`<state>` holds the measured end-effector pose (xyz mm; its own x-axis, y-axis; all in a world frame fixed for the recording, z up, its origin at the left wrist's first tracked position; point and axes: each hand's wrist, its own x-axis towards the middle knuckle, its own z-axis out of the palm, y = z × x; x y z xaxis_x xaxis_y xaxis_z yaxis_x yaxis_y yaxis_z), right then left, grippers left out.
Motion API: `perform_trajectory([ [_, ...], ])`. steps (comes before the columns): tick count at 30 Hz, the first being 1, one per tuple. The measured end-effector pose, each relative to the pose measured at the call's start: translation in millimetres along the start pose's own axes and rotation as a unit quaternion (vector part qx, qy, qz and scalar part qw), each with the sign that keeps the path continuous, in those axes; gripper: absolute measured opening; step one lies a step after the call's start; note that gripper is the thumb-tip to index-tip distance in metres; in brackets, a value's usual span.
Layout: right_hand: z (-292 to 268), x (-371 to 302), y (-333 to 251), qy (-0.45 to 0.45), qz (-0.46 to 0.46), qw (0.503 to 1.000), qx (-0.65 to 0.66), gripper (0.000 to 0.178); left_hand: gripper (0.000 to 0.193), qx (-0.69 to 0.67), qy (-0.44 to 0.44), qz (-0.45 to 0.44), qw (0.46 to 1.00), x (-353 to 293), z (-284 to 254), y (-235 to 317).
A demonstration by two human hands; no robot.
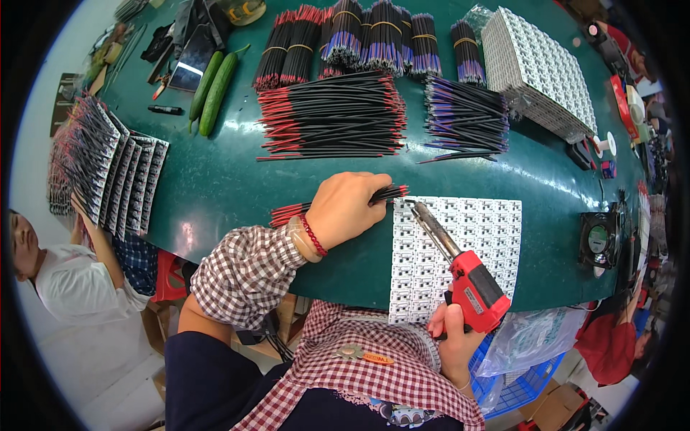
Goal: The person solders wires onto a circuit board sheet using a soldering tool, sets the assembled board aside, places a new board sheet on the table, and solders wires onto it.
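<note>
My left hand [346, 207] is closed around a small bundle of black wires with red ends [287, 214]. Their front tips reach the upper left corner of a white circuit board panel [496, 233] covered in small repeated units. In my right hand [457, 339] is the handle of a red and black soldering gun [478, 291], its fingers wrapped round the grip. The gun slants up and left across the panel. Its metal tip is close to the wire ends at that corner; whether they touch I cannot tell.
Beyond my hands lie loose red-ended wires [334, 118] and purple-ended wires [467, 115], with tied bundles [384, 36] behind. A tall stack of white panels [546, 72] stands far right, a small fan [598, 241] near the right edge. Cucumbers [219, 93] and wired panels [133, 183] are left, beside another person [90, 284].
</note>
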<state>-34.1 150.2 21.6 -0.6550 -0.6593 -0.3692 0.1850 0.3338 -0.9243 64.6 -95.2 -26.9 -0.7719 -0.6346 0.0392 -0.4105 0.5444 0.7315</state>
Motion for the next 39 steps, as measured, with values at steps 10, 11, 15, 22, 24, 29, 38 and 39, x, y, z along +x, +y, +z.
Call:
perform_trajectory([
  [10,-9,-7,3,0.005,-0.026,0.999,0.028,0.036,0.020,0.025,0.033,0.013,0.999,-6,-2,-8],
  [11,-9,-9,2,0.016,-0.024,0.999,0.036,0.036,0.020,0.025,0.032,0.014,0.999,-6,-3,-6],
  [15,-15,-10,2,0.022,-0.018,0.999,0.036,0.035,0.019,0.004,0.119,0.084,0.989,-11,-13,14],
  [22,-14,-12,8,-0.009,0.019,0.999,0.027,0.033,0.019,0.015,-0.014,-0.048,0.999,-18,2,11],
  [24,-13,-11,11,-0.014,0.022,0.999,0.034,0.032,0.019,0.049,0.021,-0.040,0.998,-18,7,11],
  [29,-12,-9,10,-0.027,0.023,0.999,0.035,0.032,0.017,0.044,0.027,-0.056,0.997,-19,9,12],
  [38,-18,-14,14,-0.028,0.008,0.998,0.049,0.032,0.017,0.008,0.003,-0.089,0.996,-16,3,17],
  [39,-17,-14,14,-0.027,0.019,0.998,0.047,0.032,0.017,0.021,-0.001,-0.091,0.996,-17,3,17],
])
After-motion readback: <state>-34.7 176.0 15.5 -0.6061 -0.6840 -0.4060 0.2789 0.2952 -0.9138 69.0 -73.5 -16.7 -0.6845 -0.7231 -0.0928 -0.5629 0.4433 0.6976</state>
